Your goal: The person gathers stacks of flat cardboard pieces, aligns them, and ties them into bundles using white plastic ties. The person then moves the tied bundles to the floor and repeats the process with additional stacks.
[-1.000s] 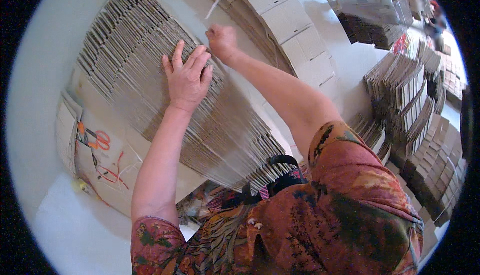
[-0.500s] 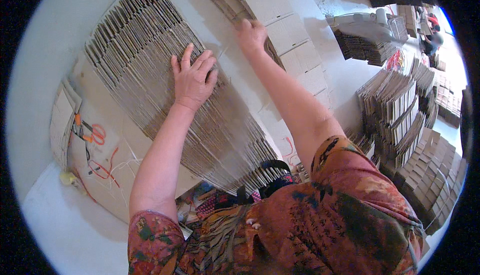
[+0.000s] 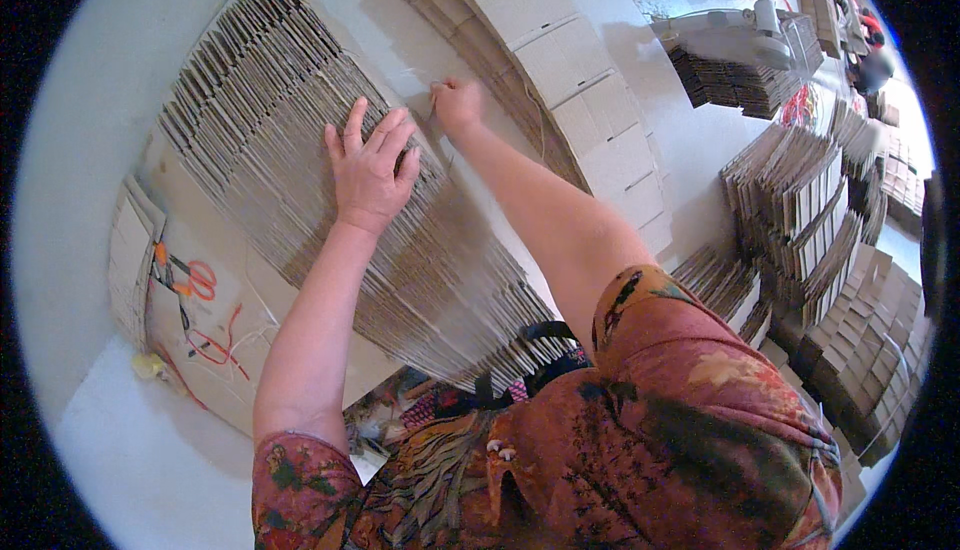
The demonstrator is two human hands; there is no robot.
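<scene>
A long row of thin cardboard pieces [image 3: 300,175], standing on edge and packed tight, slants across the work surface in front of me. My left hand [image 3: 372,172] lies on top of its right side with fingers spread. Beyond the row's right edge, my right hand [image 3: 457,107] is raised with its fingers curled in. Whatever those fingers hold, if anything, is too small to make out. Farther right, close to my right forearm, runs a second row of cardboard [image 3: 580,90] with pale flat faces.
Left of the row lie red-handled scissors [image 3: 202,280], an orange-handled tool [image 3: 162,253] and red cords [image 3: 225,350]. Upright cardboard sheets [image 3: 130,260] stand at the far left. Several cardboard stacks [image 3: 785,215] fill the right side. A person [image 3: 873,65] is in the distance.
My right hand has moved left, away from the second cardboard row and toward the packed row. My left hand stays on the packed pieces, spread as before. The view has shifted slightly.
</scene>
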